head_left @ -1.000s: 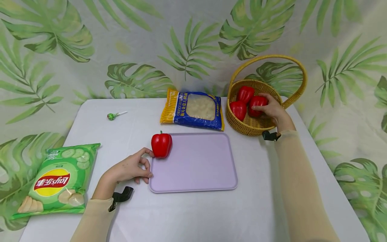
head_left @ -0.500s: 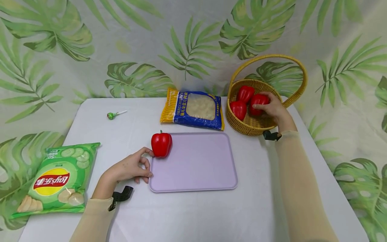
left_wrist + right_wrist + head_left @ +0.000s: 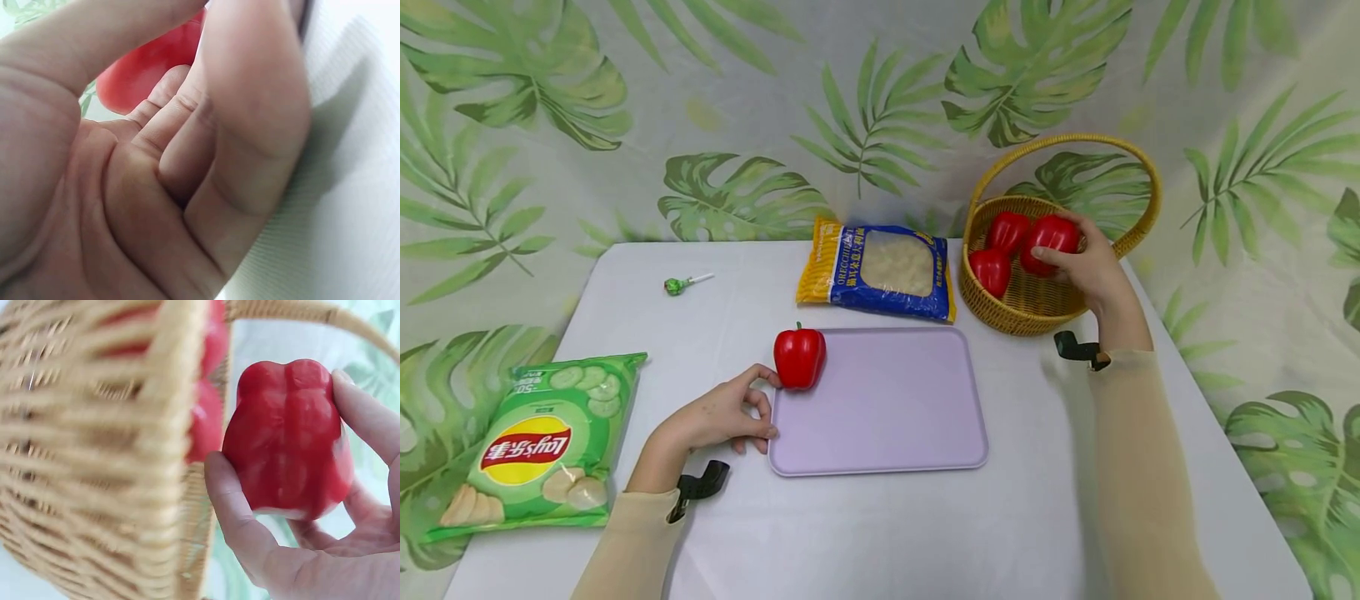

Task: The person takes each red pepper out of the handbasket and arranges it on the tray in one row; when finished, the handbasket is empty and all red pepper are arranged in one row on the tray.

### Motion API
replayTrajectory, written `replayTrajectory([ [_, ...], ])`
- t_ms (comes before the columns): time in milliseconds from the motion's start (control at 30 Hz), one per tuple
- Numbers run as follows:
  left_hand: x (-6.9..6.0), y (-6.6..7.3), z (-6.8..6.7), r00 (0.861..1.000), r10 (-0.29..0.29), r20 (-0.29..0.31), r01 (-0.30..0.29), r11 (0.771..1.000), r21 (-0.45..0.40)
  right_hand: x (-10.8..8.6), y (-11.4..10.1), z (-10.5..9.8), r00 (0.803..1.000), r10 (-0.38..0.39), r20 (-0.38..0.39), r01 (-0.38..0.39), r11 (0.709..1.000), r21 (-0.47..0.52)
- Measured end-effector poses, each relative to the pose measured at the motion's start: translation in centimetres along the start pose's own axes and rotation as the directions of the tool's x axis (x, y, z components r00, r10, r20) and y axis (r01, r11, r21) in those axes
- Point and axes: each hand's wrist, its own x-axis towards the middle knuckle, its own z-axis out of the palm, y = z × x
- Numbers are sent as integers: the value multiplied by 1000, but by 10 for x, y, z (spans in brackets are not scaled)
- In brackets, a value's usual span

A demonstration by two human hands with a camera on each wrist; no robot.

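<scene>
Right hand (image 3: 1093,265) curled round one red pepper (image 3: 1051,243) over the basket (image 3: 1000,317), two more peppers (image 3: 991,272) inside

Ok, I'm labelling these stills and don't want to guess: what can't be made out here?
Head view: the lollipop: any print on its wrapper is too small to read.
Head view: the right hand: some fingers are hidden behind the held pepper.
Left wrist view: the lone pepper: largely hidden by the left hand.
Right wrist view: the other two peppers: partly hidden by the blurred basket.
</scene>
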Motion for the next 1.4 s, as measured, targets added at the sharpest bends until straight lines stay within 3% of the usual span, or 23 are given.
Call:
replayTrajectory([
  [400,0,0,0,1000,-12,-4,12,1000,0,-56,-38,33,982,-191,16,190,980,52],
  [667,0,2,-2,1000,-7,-6,7,1000,4,-81,-55,74,970,-227,86,225,974,36],
  [967,1,1,-1,1000,-6,-3,6,1000,7,-91,-51,133,936,-300,185,288,953,90],
  [1400,1,0,1,1000,-5,0,5,1000,7,-102,-31,214,919,-247,308,266,964,-19],
])
